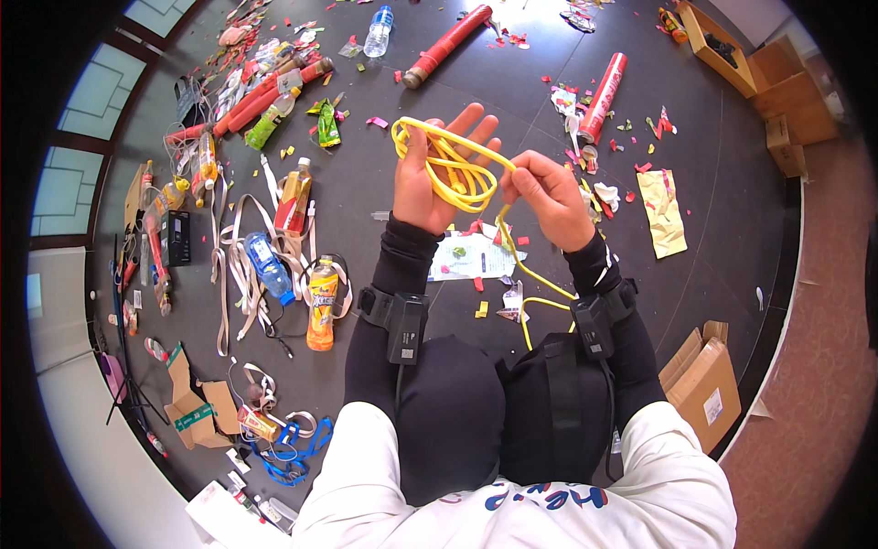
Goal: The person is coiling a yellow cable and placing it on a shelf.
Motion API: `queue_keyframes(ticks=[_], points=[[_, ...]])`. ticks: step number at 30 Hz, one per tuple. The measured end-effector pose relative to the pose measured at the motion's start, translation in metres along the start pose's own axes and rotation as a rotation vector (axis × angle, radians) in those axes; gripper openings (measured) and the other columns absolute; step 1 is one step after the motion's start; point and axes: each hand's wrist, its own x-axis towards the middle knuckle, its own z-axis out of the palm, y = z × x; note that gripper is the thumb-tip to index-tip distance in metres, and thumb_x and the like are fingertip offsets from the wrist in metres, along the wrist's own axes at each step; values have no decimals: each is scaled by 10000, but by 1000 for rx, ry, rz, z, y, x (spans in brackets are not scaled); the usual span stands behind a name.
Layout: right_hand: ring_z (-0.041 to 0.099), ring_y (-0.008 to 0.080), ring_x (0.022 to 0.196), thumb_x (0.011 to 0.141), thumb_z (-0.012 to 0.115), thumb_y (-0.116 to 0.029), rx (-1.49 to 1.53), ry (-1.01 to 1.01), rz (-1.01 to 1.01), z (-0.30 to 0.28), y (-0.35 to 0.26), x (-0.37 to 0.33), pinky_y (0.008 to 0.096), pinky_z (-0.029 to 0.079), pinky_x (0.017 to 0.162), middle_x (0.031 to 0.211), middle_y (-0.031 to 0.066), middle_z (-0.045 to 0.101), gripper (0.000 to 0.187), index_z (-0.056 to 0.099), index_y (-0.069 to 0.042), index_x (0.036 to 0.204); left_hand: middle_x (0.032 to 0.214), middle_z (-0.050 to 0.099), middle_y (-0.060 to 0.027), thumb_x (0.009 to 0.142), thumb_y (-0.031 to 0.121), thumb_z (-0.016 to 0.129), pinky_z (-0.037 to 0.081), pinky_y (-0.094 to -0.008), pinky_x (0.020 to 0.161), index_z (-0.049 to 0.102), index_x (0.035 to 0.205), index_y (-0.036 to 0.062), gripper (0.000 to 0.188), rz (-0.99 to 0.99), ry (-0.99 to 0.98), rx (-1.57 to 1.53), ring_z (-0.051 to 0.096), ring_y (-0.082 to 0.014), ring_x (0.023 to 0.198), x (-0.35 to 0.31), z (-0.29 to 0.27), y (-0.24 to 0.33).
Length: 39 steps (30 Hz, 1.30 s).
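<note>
My left hand [428, 178] is turned palm up, its fingers stretched out. Loops of a yellow cable [455, 199] lie across the palm and pass behind the thumb, so the hand holds the coil. Just to the right, my right hand [549, 195] pinches a strand of the same cable between thumb and fingers. From there the loose part hangs down and curves toward my right knee, where my arm and leg hide its end. Both hands are raised above the floor, over a printed sheet [473, 259].
At left lie a tangle of white straps [222, 265], a blue-capped bottle [266, 265], an orange drink bottle [322, 302] and blue lanyards [291, 465]. Red tubes [448, 46] and confetti litter the far floor. An open cardboard box [709, 393] stands at right, near a yellow paper [662, 215].
</note>
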Motion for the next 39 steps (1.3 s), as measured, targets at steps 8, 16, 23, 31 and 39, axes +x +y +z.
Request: queue_keyframes(ticks=[8,16,23,31,39], points=[[476,54,514,922,419,-233,124,-184,365,-5,9,-4,180,400,489,602,-3,484,286,514,-13,766,836,521,-24,887,419,377,385,-463,931,451,878,115,313,1,-75,28,534,-242,972,1,-8,-2],[505,85,433,919,405,-213,144,-179,462,-4,8,-4,204,408,433,526,16,506,304,528,12,755,709,371,-6,911,415,334,428,-319,691,383,872,119,302,-11,-46,-109,401,-109,598,3,-9,-11],[574,98,571,920,390,-209,225,-210,474,2,19,-4,212,459,528,636,39,562,279,517,-7,775,665,341,2,914,415,347,394,-288,597,385,847,112,313,15,-24,-118,336,-86,550,3,-11,-9],[584,106,649,817,530,-194,-231,-185,440,-3,34,-9,238,476,586,760,78,616,246,570,31,908,629,442,-2,909,329,435,427,-226,510,419,790,57,297,234,192,626,421,-62,502,7,-21,-19],[520,40,574,753,647,-173,-198,-65,287,1,10,-3,208,419,521,626,8,581,205,618,25,796,666,542,-153,844,368,540,429,-398,541,399,841,23,373,229,249,1521,570,-302,615,33,-47,-44]])
